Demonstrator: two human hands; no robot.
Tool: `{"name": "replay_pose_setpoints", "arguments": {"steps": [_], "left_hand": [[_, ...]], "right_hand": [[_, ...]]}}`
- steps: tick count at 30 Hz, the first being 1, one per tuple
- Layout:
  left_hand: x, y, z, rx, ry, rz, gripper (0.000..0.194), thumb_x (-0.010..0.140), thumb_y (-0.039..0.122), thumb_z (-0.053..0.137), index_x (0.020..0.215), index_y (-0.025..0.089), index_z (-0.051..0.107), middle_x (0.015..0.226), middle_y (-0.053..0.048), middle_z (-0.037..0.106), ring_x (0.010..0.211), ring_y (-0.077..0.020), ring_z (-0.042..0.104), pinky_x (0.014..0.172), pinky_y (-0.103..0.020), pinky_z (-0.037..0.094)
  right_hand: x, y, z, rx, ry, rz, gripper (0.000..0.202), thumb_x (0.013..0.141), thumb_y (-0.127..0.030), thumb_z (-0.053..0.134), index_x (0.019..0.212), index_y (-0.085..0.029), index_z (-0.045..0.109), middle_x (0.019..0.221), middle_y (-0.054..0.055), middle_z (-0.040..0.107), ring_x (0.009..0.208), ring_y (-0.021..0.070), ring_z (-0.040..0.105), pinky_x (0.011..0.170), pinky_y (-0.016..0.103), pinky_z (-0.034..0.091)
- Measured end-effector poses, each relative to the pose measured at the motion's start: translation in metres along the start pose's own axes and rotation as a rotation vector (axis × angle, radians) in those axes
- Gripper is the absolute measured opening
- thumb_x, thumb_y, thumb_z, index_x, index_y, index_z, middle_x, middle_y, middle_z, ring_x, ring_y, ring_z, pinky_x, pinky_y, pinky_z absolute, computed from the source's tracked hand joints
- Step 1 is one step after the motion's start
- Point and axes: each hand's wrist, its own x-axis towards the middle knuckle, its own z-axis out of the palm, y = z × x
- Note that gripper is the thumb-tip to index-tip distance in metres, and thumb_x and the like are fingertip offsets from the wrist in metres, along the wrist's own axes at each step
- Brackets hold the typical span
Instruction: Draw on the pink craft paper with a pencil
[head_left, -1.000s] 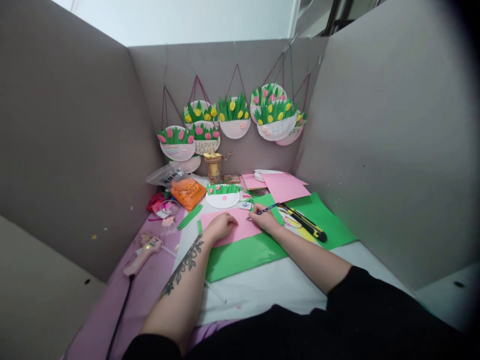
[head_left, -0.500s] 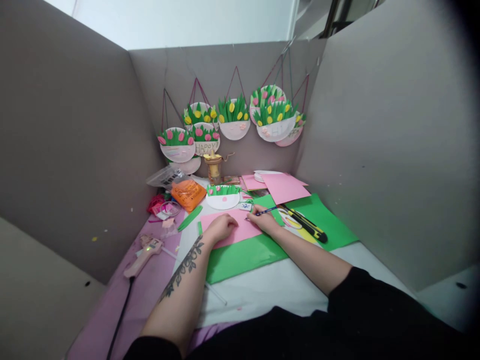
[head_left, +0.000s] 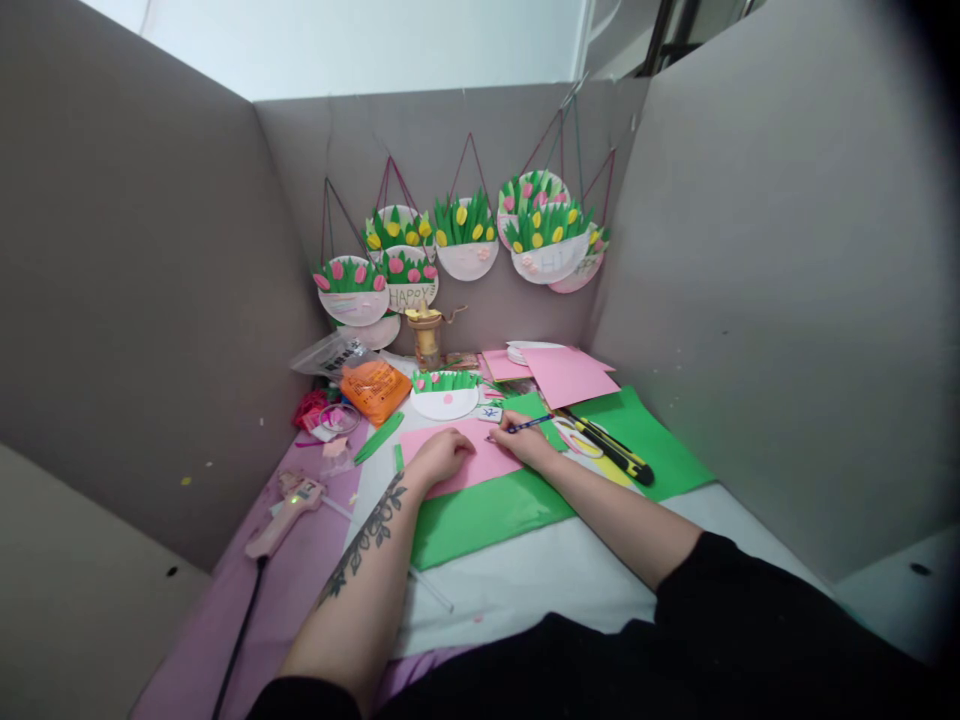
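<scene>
Nearside of both hands: green sheet (head_left: 487,515) on desk (head_left: 540,590). Pink paper (head_left: 486,463) under left hand (head_left: 444,456), loosely curled; any grip, cannot tell. Just rightward, right hand (head_left: 525,440) closed round pencil (head_left: 531,424), tip at paper. Step, judged: marking. Next stroke calls for steady paper. Beyond hands: tulip plate (head_left: 466,404).

"Rear panel (head_left: 517,312)?"
"Grey. Several paper-plate flower baskets (head_left: 466,262) hang against it, some overlapping; one is lettered HAPPY."
"Left side?"
"Pale pink glue gun (head_left: 279,525) on purple cloth (head_left: 199,645), indicator lit green. Beyond it, an orange packet (head_left: 375,392)."
"Right?"
"Black-and-yellow cutter (head_left: 613,450), lying diagonally. Rear centre: brown-and-yellow container (head_left: 427,343), upright."
</scene>
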Motion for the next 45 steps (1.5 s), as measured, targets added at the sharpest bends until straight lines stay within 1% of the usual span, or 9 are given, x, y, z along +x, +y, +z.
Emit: {"name": "replay_pose_setpoints", "arguments": {"steps": [10,22,25,29,32,35,37,40,45], "left_hand": [[0.0,-0.002,0.002,-0.009,0.007,0.008,0.028,0.077,0.015,0.046,0.09,0.017,0.07,0.095,-0.006,0.067,0.085,-0.0154,0.061,0.086,-0.026,0.045],[0.001,-0.003,0.003,-0.011,0.005,0.011,0.028,0.077,0.015,0.045,0.09,0.017,0.07,0.094,-0.006,0.068,0.085,-0.0154,0.06,0.085,-0.026,0.045],[0.001,-0.003,0.003,-0.014,0.006,0.016,0.029,0.076,0.014,0.045,0.09,0.017,0.071,0.094,-0.006,0.068,0.084,-0.0154,0.061,0.084,-0.025,0.045],[0.001,-0.003,0.002,-0.012,0.006,0.008,0.029,0.076,0.013,0.045,0.089,0.017,0.071,0.094,-0.005,0.067,0.085,-0.0152,0.06,0.086,-0.025,0.045],[0.0,-0.001,0.001,-0.006,0.001,0.009,0.03,0.075,0.012,0.045,0.089,0.017,0.071,0.094,-0.005,0.067,0.086,-0.0151,0.06,0.086,-0.025,0.044],[0.0,0.001,0.001,0.001,0.003,0.007,0.029,0.076,0.012,0.045,0.09,0.017,0.071,0.095,-0.006,0.067,0.085,-0.0155,0.061,0.086,-0.025,0.044],[0.0,0.002,0.001,-0.001,0.004,0.003,0.029,0.076,0.013,0.045,0.089,0.017,0.071,0.095,-0.006,0.067,0.085,-0.0157,0.061,0.086,-0.025,0.045],[-0.001,0.002,0.001,-0.004,0.009,-0.001,0.028,0.077,0.014,0.045,0.09,0.017,0.07,0.096,-0.006,0.066,0.084,-0.0154,0.061,0.086,-0.025,0.044],[-0.001,0.0,0.002,0.019,0.009,0.005,0.029,0.076,0.013,0.045,0.091,0.017,0.07,0.095,-0.006,0.066,0.084,-0.0152,0.061,0.085,-0.025,0.045]], "right_hand": [[-0.002,-0.008,-0.001,0.001,-0.03,0.034,0.024,0.067,-0.035,0.058,0.056,-0.021,0.041,0.048,-0.007,0.044,0.049,0.0102,0.041,0.048,0.022,0.031],[-0.003,-0.014,-0.003,0.073,-0.053,0.07,0.026,0.065,-0.036,0.06,0.056,-0.021,0.041,0.047,-0.006,0.047,0.047,0.0101,0.043,0.048,0.022,0.033],[-0.002,-0.01,-0.007,0.206,-0.02,0.115,0.028,0.068,-0.04,0.059,0.059,-0.021,0.041,0.049,-0.005,0.05,0.044,0.0104,0.043,0.045,0.023,0.033],[0.0,-0.006,-0.013,0.36,0.113,0.141,0.033,0.076,-0.052,0.05,0.066,-0.022,0.04,0.045,-0.006,0.045,0.037,0.0101,0.036,0.038,0.023,0.027],[0.0,-0.006,-0.015,0.36,0.087,0.137,0.033,0.078,-0.055,0.045,0.071,-0.023,0.042,0.043,-0.006,0.043,0.036,0.0106,0.036,0.038,0.023,0.027],[0.0,-0.008,-0.013,0.35,-0.014,0.135,0.029,0.075,-0.05,0.053,0.074,-0.023,0.044,0.049,-0.006,0.049,0.04,0.0105,0.041,0.04,0.023,0.032],[-0.001,-0.007,-0.011,0.343,-0.05,0.106,0.027,0.07,-0.043,0.06,0.072,-0.021,0.045,0.054,-0.005,0.052,0.044,0.01,0.044,0.043,0.022,0.034],[0.0,-0.004,-0.008,0.329,-0.053,0.073,0.023,0.067,-0.036,0.063,0.069,-0.02,0.047,0.057,-0.005,0.051,0.048,0.0091,0.045,0.046,0.021,0.034],[0.0,-0.002,-0.005,0.298,-0.085,0.118,0.017,0.063,-0.03,0.062,0.071,-0.018,0.052,0.058,-0.004,0.052,0.049,0.0087,0.043,0.046,0.021,0.03]]}}
